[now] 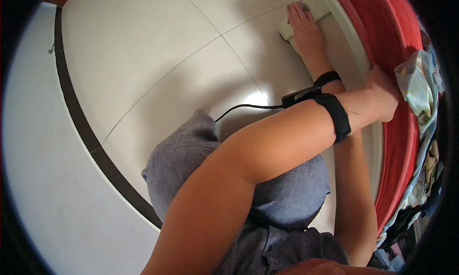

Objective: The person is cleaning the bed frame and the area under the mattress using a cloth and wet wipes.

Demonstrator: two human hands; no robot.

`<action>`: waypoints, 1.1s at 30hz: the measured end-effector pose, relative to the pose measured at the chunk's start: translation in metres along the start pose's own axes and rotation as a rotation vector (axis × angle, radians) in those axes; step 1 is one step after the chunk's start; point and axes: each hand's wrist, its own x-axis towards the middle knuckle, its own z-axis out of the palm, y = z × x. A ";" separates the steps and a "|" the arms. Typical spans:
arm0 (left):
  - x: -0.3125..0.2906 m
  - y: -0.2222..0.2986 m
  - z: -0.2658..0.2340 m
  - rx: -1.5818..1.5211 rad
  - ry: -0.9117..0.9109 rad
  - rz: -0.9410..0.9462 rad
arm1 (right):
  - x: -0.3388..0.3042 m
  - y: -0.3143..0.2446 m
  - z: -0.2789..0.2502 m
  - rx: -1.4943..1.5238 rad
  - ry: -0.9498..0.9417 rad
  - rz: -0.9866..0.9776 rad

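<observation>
My left arm crosses over my right forearm. At its end, my left hand (pixel 382 95) rests against the side of a red padded piece of furniture (pixel 394 131); its fingers are mostly hidden. Farther off, my right hand (pixel 307 31) reaches low beside that furniture, its fingers stretched out over a cream-coloured block (pixel 287 32) near the floor. A small dark patch shows at the fingertips, too unclear to name. Whether the block is joined to the furniture's pale lower rail (pixel 356 40) I cannot tell.
Pale floor tiles (pixel 191 60) spread ahead and to the left, up to a dark skirting strip (pixel 71 93) along a white panel (pixel 38 146). Crumpled cloth (pixel 423 93) hangs over the furniture at right. A black box on a wrist strap trails a black cable (pixel 244 105). My knees in grey cloth (pixel 181 150) are below.
</observation>
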 end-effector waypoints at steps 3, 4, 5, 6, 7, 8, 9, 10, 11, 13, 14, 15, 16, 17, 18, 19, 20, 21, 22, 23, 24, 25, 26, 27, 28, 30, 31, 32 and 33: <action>0.000 0.000 -0.002 -0.014 0.022 0.018 | -0.005 -0.025 0.031 -0.211 -0.178 -0.224; -0.012 -0.011 -0.002 0.002 0.018 -0.023 | 0.002 -0.060 0.043 -0.160 -0.143 -0.239; -0.005 -0.004 -0.004 -0.024 0.035 0.019 | -0.013 -0.051 0.074 -0.185 -0.161 -0.311; -0.004 -0.004 -0.004 -0.029 0.040 0.018 | -0.010 -0.057 0.079 -0.176 -0.148 -0.387; -0.005 -0.004 -0.002 -0.031 0.040 0.017 | -0.011 -0.062 0.083 -0.173 -0.145 -0.385; -0.007 -0.005 -0.003 -0.033 0.040 0.014 | -0.015 -0.068 0.083 -0.147 -0.197 -0.386; -0.009 -0.006 -0.003 -0.034 0.039 0.012 | -0.018 -0.071 0.085 -0.124 -0.251 -0.385; -0.010 -0.007 -0.003 -0.035 0.035 0.011 | -0.019 -0.073 0.087 -0.124 -0.252 -0.383; -0.005 0.002 -0.004 -0.043 0.044 0.038 | -0.033 -0.058 0.106 -0.392 -0.102 -0.388; -0.013 -0.005 -0.005 -0.036 0.027 0.028 | -0.050 -0.053 0.107 -0.639 0.059 -0.402; -0.019 -0.014 -0.002 -0.023 0.002 -0.006 | -0.060 -0.065 0.089 -0.831 0.110 -0.410; -0.020 -0.019 -0.001 -0.008 -0.015 -0.026 | -0.065 -0.064 0.073 -1.043 0.153 -0.409; -0.014 -0.017 0.000 -0.011 -0.025 -0.019 | -0.082 -0.049 0.077 -1.072 0.117 -0.408; -0.005 -0.010 0.002 -0.015 -0.042 -0.003 | -0.100 -0.036 0.080 -0.493 -0.160 -0.360; 0.003 -0.008 0.006 -0.027 -0.059 0.005 | -0.124 -0.021 0.084 0.097 -0.412 -0.263; 0.004 -0.009 0.009 -0.025 -0.082 -0.009 | -0.141 -0.015 0.076 0.092 -0.430 -0.240; 0.010 -0.004 0.012 -0.021 -0.113 -0.014 | -0.163 -0.010 0.064 0.112 -0.420 -0.237; 0.019 0.003 0.013 -0.030 -0.136 -0.013 | -0.197 0.003 0.050 0.116 -0.425 -0.222; 0.021 -0.001 0.013 -0.020 -0.169 -0.032 | -0.222 0.006 0.031 0.141 -0.424 -0.211; 0.019 -0.007 0.012 -0.010 -0.200 -0.061 | -0.241 0.005 0.013 0.172 -0.407 -0.204; 0.023 0.002 0.012 0.042 -0.208 -0.046 | -0.271 0.024 0.000 0.167 -0.418 -0.176; 0.030 0.012 0.013 0.047 -0.264 -0.023 | -0.325 0.043 0.004 0.227 -0.456 -0.198; 0.027 -0.001 0.014 0.065 -0.278 0.033 | -0.348 0.047 -0.014 0.252 -0.467 -0.166; 0.020 0.015 0.003 0.006 -0.301 -0.039 | -0.393 0.057 -0.036 0.266 -0.511 -0.118; 0.011 0.005 0.001 0.079 -0.252 -0.092 | -0.435 0.048 -0.035 0.390 -0.478 -0.065; 0.025 0.010 0.009 0.114 -0.178 -0.042 | -0.558 0.083 -0.057 0.657 -0.562 0.350; 0.020 0.011 0.015 0.112 -0.138 -0.010 | -0.601 0.079 -0.082 0.882 -0.625 0.689; 0.003 -0.014 0.010 0.152 -0.038 0.043 | -0.600 0.079 -0.118 1.121 -0.580 1.078; 0.005 0.001 0.018 0.222 -0.063 0.038 | -0.666 0.093 -0.151 0.986 -0.533 1.214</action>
